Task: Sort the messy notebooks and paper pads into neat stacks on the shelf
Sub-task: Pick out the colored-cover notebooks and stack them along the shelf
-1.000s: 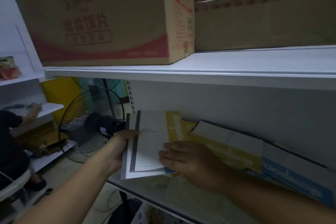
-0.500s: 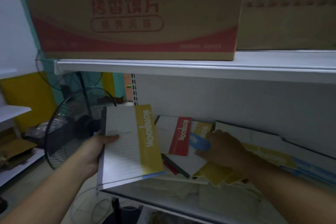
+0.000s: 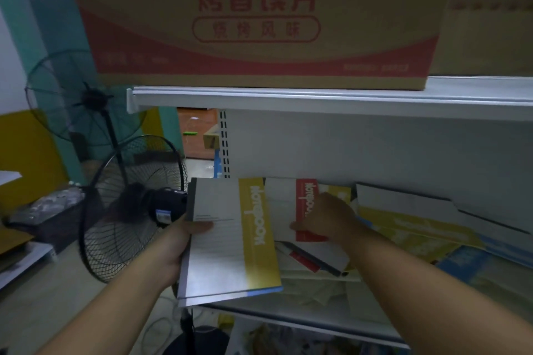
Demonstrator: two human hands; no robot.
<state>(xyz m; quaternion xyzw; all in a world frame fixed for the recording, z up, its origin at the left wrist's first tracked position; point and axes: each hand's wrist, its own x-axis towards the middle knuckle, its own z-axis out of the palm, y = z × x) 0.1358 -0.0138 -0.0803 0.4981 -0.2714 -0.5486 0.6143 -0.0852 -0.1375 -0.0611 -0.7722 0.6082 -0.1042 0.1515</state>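
my left hand (image 3: 177, 243): fingers clamp yellow notebook (image 3: 227, 251), held off shelf (image 3: 291, 317) front as stack base | my right hand (image 3: 327, 219): fingers pinch red notebook (image 3: 305, 192) atop messy pile (image 3: 418, 229), likely next onto stack

A red-printed cardboard box (image 3: 256, 20) sits beside a plain carton (image 3: 490, 26) overhead; left, a black fan (image 3: 135, 207) fronts seemingly a second fan (image 3: 86, 98).

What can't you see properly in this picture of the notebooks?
Head view only:
Red notebook: cover partly covered by the right hand.
Its fingertips: behind the hand's back, so grip unclear.
Books under the yellow notebook in the left hand: count hidden by its cover.
Right-side pile: too dim and blurred to read.
Cardboard box: top cut off by the frame.
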